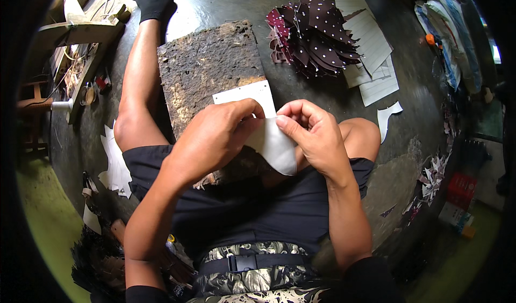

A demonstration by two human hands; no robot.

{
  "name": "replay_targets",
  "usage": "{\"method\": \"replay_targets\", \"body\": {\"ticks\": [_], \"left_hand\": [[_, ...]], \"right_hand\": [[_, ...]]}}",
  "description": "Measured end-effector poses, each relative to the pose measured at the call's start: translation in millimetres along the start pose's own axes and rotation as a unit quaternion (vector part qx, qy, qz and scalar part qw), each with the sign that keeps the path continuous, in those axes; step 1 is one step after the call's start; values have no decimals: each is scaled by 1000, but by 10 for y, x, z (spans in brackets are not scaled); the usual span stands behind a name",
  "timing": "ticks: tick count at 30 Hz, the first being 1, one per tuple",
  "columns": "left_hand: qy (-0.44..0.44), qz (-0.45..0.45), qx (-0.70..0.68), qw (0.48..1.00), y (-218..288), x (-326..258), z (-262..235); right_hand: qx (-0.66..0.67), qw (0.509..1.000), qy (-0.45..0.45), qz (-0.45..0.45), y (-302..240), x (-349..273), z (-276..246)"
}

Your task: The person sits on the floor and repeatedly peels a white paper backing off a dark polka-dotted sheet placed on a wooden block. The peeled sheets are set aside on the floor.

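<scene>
Both hands pinch the upper edge of a curved, pale grey-white sheet piece [277, 150] in front of me. My left hand [212, 136] is closed at its left side, the fingertips partly hidden behind the hand. Thumb and index finger of my right hand [317, 136] meet at its upper right corner. Just beyond them, a white piece with small dark marks near its edge [244, 94] lies on a worn, rough brown board [207, 66]. Whether the two white pieces overlap or touch, I cannot tell.
Right of the board sits a fanned pile of dark brown, white-dotted pieces [322, 37], beside lined paper sheets [379, 82]. White offcuts [389, 119] lie on the floor. A wooden frame [88, 61] stands at left. Far right are plastic bags [449, 39] and a red box [460, 190].
</scene>
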State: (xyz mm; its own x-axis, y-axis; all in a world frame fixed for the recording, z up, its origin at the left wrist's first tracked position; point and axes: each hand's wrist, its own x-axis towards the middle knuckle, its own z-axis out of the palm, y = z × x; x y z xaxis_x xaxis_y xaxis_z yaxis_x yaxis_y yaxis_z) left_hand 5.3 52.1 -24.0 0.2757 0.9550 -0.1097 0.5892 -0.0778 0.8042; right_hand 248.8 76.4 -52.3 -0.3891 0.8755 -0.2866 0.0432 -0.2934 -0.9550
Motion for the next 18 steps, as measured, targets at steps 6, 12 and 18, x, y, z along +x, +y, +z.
{"method": "replay_targets", "body": {"ticks": [6,12,18], "left_hand": [[146,70,100,982,-108,106,338],[191,65,85,976,-188,98,463],[207,66,135,967,-160,50,494]], "right_hand": [[-59,998,-2,-21,126,272,-26],[70,997,-28,11,300,395,-118],[144,989,12,29,354,395,-54]]}}
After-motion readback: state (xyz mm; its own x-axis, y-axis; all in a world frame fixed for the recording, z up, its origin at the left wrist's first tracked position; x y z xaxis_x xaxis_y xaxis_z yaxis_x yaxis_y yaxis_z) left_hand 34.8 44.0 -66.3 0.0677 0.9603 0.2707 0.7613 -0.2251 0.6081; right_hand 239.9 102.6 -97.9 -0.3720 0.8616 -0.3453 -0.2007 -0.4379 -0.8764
